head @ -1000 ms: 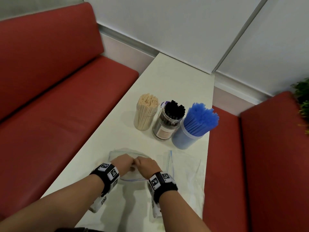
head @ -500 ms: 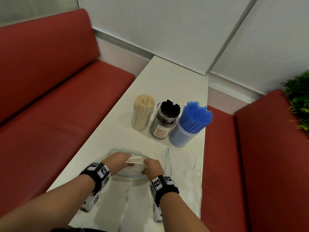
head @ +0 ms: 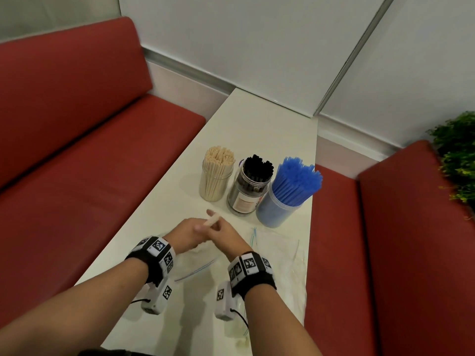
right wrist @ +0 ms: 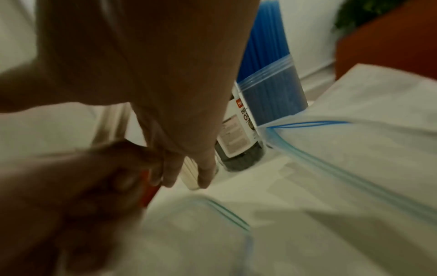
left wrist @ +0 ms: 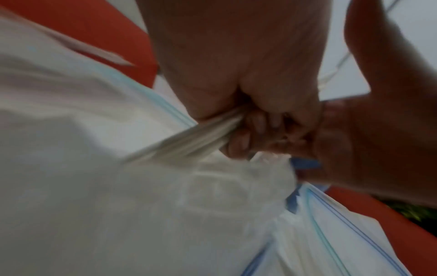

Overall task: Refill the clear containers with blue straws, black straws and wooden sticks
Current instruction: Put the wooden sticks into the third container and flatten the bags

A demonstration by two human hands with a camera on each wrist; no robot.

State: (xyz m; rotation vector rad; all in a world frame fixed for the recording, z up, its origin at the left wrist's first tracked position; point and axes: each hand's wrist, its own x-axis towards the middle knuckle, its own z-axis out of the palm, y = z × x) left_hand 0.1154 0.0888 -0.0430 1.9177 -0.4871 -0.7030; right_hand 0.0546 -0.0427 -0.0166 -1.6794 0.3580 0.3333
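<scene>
Three clear containers stand in a row on the white table (head: 257, 129): a jar of wooden sticks (head: 217, 176), a labelled jar of black straws (head: 250, 187) and a tub of blue straws (head: 285, 199). Just in front of them my hands meet. My left hand (head: 189, 233) and right hand (head: 225, 236) both grip a small bundle of wooden sticks (head: 212, 219), whose end pokes out toward the jars. In the left wrist view my left fingers (left wrist: 260, 123) curl round the bundle (left wrist: 189, 142). In the right wrist view my right fingers (right wrist: 184, 168) pinch the sticks (right wrist: 190, 175).
A clear zip bag (head: 198, 265) lies under my hands, and a second one (head: 280, 250) lies to the right near the table edge. Red benches (head: 90, 188) flank the table on both sides. A green plant (head: 457, 155) sits at the far right.
My hands have risen off the zip bag and moved forward toward the jars, carrying the stick bundle. The bundle now points up and away instead of lying across the bag.
</scene>
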